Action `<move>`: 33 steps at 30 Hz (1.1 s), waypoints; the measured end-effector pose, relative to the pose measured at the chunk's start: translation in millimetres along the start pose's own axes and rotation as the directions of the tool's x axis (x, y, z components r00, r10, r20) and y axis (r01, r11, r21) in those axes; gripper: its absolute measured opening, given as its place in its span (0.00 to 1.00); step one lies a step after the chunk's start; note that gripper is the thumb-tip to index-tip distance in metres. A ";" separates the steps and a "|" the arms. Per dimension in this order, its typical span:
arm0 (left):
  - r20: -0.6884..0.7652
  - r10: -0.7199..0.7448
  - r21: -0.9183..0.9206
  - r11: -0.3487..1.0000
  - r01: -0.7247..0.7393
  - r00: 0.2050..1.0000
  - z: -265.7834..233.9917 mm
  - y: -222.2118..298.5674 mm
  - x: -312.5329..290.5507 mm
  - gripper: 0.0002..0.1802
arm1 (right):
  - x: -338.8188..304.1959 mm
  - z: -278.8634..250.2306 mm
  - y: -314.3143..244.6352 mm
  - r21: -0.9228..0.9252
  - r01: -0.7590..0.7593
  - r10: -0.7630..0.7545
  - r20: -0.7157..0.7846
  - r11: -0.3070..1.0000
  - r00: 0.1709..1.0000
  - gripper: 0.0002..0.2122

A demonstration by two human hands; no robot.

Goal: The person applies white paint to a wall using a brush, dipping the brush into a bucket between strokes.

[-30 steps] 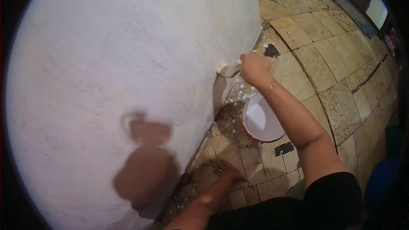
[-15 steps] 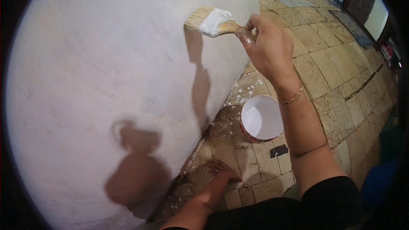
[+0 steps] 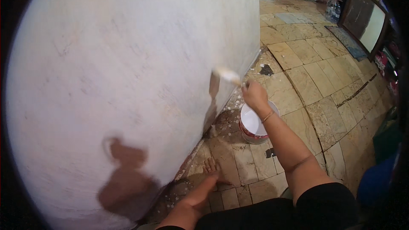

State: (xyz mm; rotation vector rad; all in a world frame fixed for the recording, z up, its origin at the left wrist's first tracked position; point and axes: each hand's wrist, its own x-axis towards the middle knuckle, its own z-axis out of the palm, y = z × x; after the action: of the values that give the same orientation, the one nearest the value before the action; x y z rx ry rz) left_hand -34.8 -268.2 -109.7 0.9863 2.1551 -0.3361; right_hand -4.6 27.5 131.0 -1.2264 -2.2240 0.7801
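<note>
My right hand [image 3: 255, 96] is closed round the handle of a wide paintbrush [image 3: 228, 76], which looks slightly smeared by motion. Its pale bristles point left against or just off the whitish wall [image 3: 140, 59]; I cannot tell whether they touch. Below that hand stands a bucket [image 3: 251, 121] with a white inside, a red patterned outside and white paint in it. My right forearm hides part of its rim. Down on the tiled floor, near the foot of the wall, my left hand [image 3: 211, 168] rests with fingers spread and nothing in it.
White paint spots dot the floor tiles [image 3: 294, 55] along the wall's base. At the far right a framed mirror [image 3: 364, 17] leans beside a clear plastic bottle [image 3: 332, 8] and a mat [image 3: 347, 42]. Blue [image 3: 377, 181] and green [image 3: 387, 138] objects sit at the right edge.
My right hand and the paintbrush have moved down the wall, nearer the bucket. The view has tilted up, showing more of the far room. My left hand stays on the floor.
</note>
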 end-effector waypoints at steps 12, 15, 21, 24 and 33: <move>0.081 0.121 -0.098 0.989 -0.113 0.989 2.7 -10.3 -12.6 0.83 | -7.5 -31.6 -138.5 0.321 0.385 -0.287 -0.313 0.865 0.906 0.11; 0.117 0.104 -0.047 0.994 -0.099 0.988 1.2 -10.9 -11.3 0.83 | -38.2 13.9 -79.9 0.202 0.224 -0.210 -0.087 0.953 0.974 0.12; 0.135 0.130 -0.025 0.991 -0.128 0.982 14.3 -17.9 -11.0 0.82 | -65.9 48.8 -10.2 -0.224 0.100 -0.059 0.186 0.969 0.981 0.09; 0.133 0.138 -0.062 0.990 -0.130 0.982 16.9 -19.4 6.9 0.82 | -48.4 24.9 -39.3 -0.381 0.278 -0.217 0.195 0.882 0.956 0.09; 0.127 0.143 -0.117 0.985 -0.128 0.982 8.1 -25.2 2.6 0.82 | -50.9 -136.4 -208.6 -0.388 0.478 -0.549 -0.093 0.788 0.830 0.07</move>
State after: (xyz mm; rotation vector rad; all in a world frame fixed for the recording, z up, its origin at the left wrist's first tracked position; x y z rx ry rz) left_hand -50.5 -287.8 -118.8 1.0134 1.9517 -0.2117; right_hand -15.3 -73.6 364.2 -0.7158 -2.4153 0.0359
